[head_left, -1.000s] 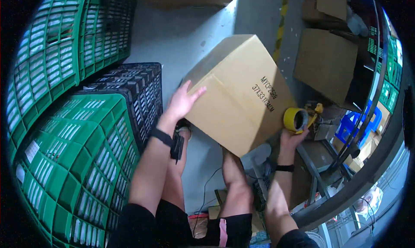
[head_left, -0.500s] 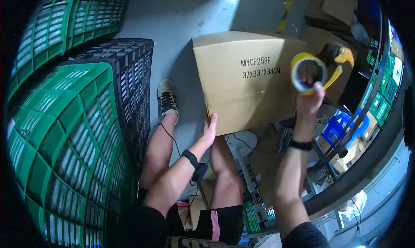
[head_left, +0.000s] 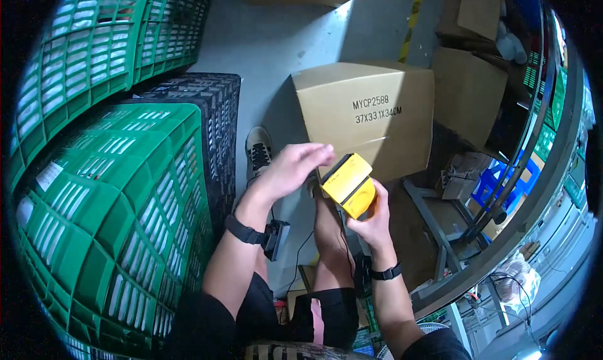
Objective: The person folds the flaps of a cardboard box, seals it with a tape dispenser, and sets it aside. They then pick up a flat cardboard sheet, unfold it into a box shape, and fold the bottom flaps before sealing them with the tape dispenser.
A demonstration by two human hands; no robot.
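Observation:
My right hand (head_left: 372, 220) grips a yellow tape dispenser (head_left: 350, 183), held in front of the near lower side of a large brown cardboard box (head_left: 370, 128). My left hand (head_left: 292, 171) hovers just left of the dispenser, its fingers stretched toward it with nothing held. Whether the fingertips touch the dispenser's dark edge I cannot tell; a small gap seems to show. The box has dark printing on the side facing me and stands beyond my knees. Neither hand touches the box.
Stacked green crates (head_left: 113, 190) and a black crate (head_left: 220, 128) line the left side. A metal frame (head_left: 433, 234) and a curved rail (head_left: 527, 190) run along the right, with a blue plastic stool (head_left: 509, 181) behind. More cardboard boxes (head_left: 468, 96) stand at the far right.
My left hand has left the box's side and moved up beside the dispenser. My right hand has brought the tape dispenser down and left from beside the box, turning it.

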